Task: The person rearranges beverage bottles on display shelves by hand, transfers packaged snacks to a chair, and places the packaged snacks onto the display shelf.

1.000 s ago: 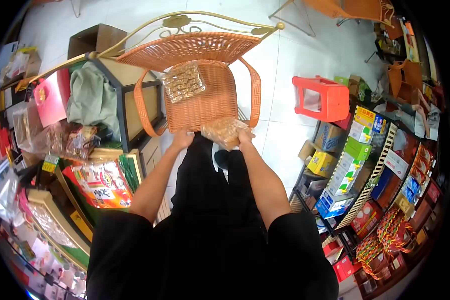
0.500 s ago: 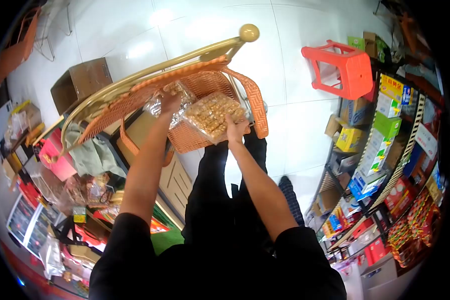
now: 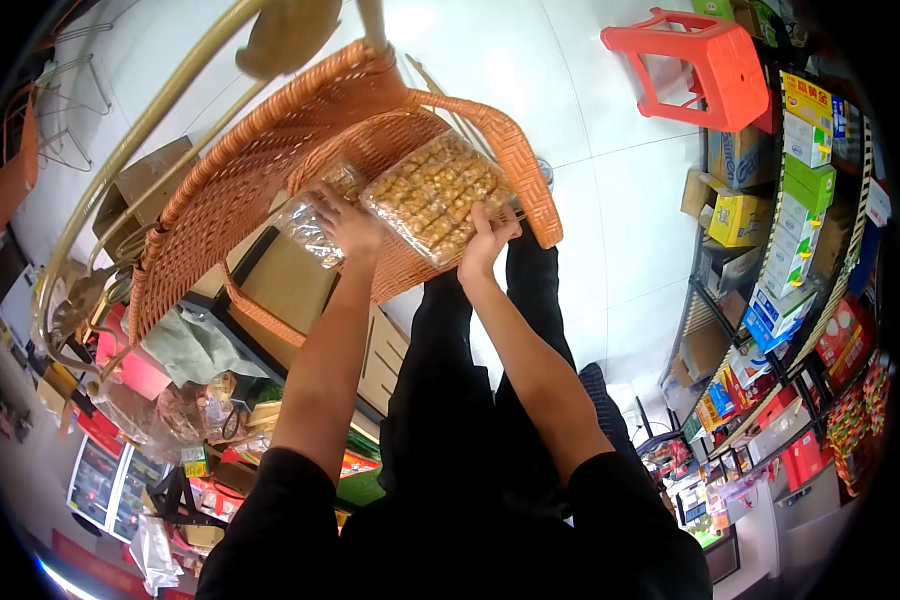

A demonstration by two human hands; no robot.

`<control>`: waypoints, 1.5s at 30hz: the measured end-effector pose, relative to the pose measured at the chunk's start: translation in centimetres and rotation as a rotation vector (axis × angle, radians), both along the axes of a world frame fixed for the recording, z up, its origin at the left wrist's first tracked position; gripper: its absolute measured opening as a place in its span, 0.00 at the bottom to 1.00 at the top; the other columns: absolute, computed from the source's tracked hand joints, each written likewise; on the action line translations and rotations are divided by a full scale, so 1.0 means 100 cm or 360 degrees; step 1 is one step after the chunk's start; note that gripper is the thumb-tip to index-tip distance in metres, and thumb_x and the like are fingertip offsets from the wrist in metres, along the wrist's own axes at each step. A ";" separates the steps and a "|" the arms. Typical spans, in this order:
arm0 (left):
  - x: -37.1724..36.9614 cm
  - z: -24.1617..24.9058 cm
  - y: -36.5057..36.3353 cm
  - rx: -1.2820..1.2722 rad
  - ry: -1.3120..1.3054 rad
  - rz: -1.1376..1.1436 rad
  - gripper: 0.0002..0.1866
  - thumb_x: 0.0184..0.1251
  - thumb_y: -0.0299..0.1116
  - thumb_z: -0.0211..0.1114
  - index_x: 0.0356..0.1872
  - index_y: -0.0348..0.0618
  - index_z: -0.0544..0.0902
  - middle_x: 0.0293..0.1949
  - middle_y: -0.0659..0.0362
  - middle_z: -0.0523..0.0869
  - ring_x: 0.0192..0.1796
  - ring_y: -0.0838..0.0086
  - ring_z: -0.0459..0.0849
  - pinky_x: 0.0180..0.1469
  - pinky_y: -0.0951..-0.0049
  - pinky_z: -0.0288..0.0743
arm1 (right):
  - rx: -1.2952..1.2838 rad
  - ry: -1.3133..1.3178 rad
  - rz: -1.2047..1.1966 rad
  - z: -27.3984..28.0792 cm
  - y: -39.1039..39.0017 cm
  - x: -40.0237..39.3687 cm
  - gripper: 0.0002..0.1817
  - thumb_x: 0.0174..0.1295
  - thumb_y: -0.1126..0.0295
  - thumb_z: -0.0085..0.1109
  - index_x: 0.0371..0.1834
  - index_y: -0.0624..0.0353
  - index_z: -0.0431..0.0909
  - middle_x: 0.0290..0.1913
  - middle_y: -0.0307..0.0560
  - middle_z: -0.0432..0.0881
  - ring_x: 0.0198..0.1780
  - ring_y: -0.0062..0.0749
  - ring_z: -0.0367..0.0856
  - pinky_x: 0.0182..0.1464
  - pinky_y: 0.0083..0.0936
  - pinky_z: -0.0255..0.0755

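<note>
A clear bag of golden-brown clustered snack pieces [image 3: 436, 197] rests on the orange woven chair [image 3: 390, 145]. My right hand [image 3: 485, 240] grips its lower right edge, the thumb on top of the bag. To its left, a crinkled clear plastic bag [image 3: 310, 222] lies partly under my left hand [image 3: 348, 222], whose fingers are spread over the plastic near the snack bag's left edge. What is inside the crinkled bag is mostly hidden by my hand.
A red plastic stool [image 3: 715, 75] stands on the white floor at upper right. Shelves with boxes [image 3: 795, 215] line the right side. A gold metal frame [image 3: 120, 180] curves behind the chair. Cardboard boxes [image 3: 160, 175] and bagged goods [image 3: 185, 405] lie at left.
The chair and bags appear larger and closer as the view shifts. My left hand has moved down from the far part of the crinkled bag, and its fingers now spread beside the snack bag.
</note>
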State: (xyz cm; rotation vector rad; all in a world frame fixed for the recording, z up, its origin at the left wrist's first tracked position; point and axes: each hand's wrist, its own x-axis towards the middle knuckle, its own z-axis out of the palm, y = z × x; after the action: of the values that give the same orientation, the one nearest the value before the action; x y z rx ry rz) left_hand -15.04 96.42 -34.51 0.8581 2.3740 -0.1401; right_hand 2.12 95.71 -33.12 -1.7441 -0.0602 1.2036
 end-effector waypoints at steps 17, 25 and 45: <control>-0.026 -0.004 -0.036 0.0445 0.0006 -0.0028 0.53 0.49 0.43 0.71 0.73 0.47 0.47 0.73 0.43 0.46 0.72 0.44 0.49 0.70 0.48 0.48 | -0.0319 0.0088 0.1830 -0.050 0.018 0.018 0.43 0.62 0.66 0.56 0.72 0.63 0.37 0.52 0.64 0.75 0.43 0.38 0.82 0.45 0.32 0.77; -0.018 0.017 -0.164 0.0777 -0.0639 0.0031 0.13 0.60 0.33 0.61 0.42 0.35 0.80 0.38 0.43 0.82 0.43 0.52 0.80 0.49 0.59 0.72 | -0.0578 0.0021 0.2152 -0.051 -0.054 0.087 0.23 0.63 0.65 0.50 0.61 0.59 0.65 0.26 0.48 0.80 0.22 0.28 0.79 0.22 0.23 0.70; 0.008 0.136 -0.354 0.0231 -0.1269 0.0117 0.09 0.59 0.31 0.57 0.32 0.36 0.82 0.25 0.57 0.81 0.24 0.71 0.78 0.23 0.68 0.70 | -0.0635 -0.0162 -0.0463 0.104 -0.617 0.366 0.09 0.55 0.68 0.52 0.33 0.61 0.79 0.14 0.43 0.68 0.12 0.31 0.65 0.12 0.31 0.59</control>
State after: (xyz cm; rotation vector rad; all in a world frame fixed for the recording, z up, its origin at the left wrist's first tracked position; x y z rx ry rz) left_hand -14.28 61.04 -20.93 0.7104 1.6679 0.3496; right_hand 38.73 34.04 -22.76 -2.0727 0.3856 0.9556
